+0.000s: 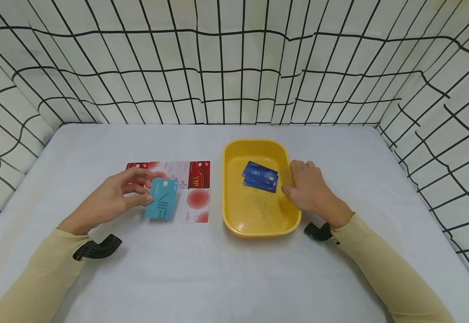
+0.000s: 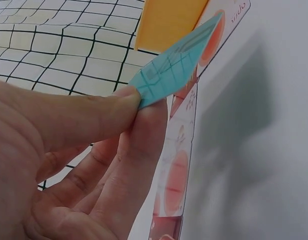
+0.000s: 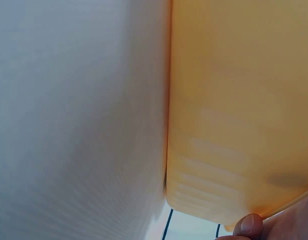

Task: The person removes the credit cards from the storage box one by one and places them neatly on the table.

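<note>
My left hand [image 1: 111,197] pinches a teal VIP card [image 1: 162,199] by its edge between thumb and fingertips. In the left wrist view the teal card [image 2: 176,62] is tilted, with its shadow falling on the cloth beyond. Just behind and beside it lie cards in a row: a red VIP card [image 1: 200,175], a pale floral card [image 1: 179,172], and others partly hidden by the hand. A white card with pink circles [image 1: 197,199] lies below the red one. My right hand [image 1: 310,186] grips the right rim of a yellow tray [image 1: 234,220], thumb over the inner side.
Two blue cards [image 1: 260,171] overlap inside the yellow tray. A white cloth [image 1: 226,278] covers the table. Black wire grid panels [image 1: 222,72] stand along the back and both sides.
</note>
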The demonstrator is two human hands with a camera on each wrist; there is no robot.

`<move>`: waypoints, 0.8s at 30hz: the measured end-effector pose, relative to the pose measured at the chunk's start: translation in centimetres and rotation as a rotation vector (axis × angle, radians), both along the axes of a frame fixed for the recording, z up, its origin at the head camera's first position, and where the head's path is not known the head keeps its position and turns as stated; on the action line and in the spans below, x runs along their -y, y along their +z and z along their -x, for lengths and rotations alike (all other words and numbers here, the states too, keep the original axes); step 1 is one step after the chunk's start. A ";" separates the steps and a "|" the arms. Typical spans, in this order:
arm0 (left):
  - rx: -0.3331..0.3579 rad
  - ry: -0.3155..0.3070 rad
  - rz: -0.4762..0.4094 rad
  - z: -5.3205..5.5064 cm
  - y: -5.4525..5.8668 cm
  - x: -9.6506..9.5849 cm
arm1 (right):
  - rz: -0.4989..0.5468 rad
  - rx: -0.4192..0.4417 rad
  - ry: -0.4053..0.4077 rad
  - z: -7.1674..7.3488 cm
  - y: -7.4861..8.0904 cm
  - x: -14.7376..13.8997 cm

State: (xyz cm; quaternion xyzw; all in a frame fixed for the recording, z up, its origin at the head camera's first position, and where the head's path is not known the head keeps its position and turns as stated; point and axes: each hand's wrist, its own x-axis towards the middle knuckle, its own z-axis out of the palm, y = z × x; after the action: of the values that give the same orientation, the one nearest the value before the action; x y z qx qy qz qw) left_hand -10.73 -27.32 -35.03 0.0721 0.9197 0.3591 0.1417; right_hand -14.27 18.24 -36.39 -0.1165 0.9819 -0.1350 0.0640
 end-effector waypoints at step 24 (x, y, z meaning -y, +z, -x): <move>0.085 0.025 -0.027 -0.5 -1.2 0.8 | 0.006 -0.019 0.018 0.0 0.1 -0.1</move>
State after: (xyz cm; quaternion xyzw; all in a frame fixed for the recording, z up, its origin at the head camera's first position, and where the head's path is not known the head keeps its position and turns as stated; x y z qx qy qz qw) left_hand -10.24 -28.15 -36.26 0.0470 0.9088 0.3759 0.1750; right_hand -14.27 18.33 -36.30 -0.1268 0.9809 -0.1363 0.0556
